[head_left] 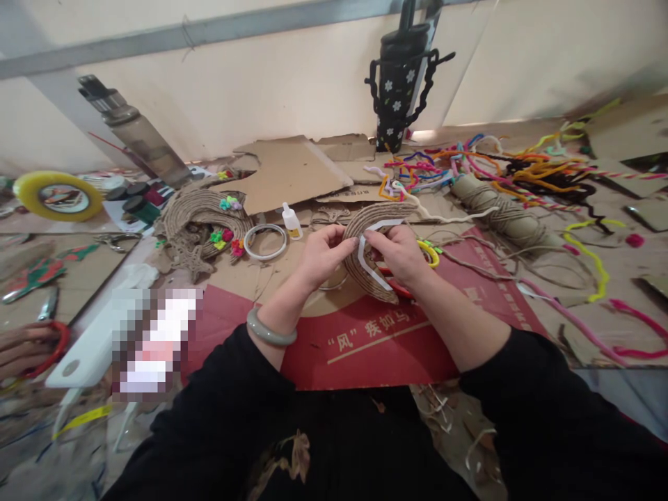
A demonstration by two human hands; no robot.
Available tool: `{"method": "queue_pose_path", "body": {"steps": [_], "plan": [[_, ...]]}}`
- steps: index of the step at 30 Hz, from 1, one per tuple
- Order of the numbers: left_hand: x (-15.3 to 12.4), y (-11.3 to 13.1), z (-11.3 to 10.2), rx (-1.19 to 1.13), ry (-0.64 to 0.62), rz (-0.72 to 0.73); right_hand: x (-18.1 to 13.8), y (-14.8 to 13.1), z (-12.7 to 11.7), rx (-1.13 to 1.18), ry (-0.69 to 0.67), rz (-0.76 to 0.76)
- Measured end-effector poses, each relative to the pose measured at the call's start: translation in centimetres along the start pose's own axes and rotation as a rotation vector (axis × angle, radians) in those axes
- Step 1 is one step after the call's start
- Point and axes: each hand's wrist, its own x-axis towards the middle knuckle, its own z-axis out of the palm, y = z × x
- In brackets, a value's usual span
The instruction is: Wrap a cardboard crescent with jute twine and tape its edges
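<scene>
My left hand [324, 255] and my right hand [397, 252] both pinch a crescent-shaped piece wrapped in jute twine [368, 221], held just above the red cardboard [365, 348]. A white strip [376, 226] runs along the crescent's inner edge, under my fingertips. A green bangle [270, 331] sits on my left wrist. Behind my right hand lie a yellow ring [431, 253] and something red, partly hidden.
A finished twine crescent with coloured flowers [206, 219], a tape ring [265, 241] and a small glue bottle [291, 221] lie to the left. Pipe cleaners [522, 170], a twine spool [501, 212] and a black bottle [399, 90] are at the right back. Another person's hand [24, 348] is at the left edge.
</scene>
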Motion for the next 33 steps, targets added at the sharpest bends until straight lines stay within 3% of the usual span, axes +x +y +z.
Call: {"method": "queue_pose_path", "body": {"steps": [14, 33], "plan": [[-0.3, 1.0, -0.7, 0.188, -0.078, 0.067, -0.1, -0.2, -0.2, 0.001, -0.033, -0.036], [-0.2, 0.8, -1.0, 0.204, -0.154, 0.107, 0.0, -0.3, -0.3, 0.008, 0.004, -0.033]]}}
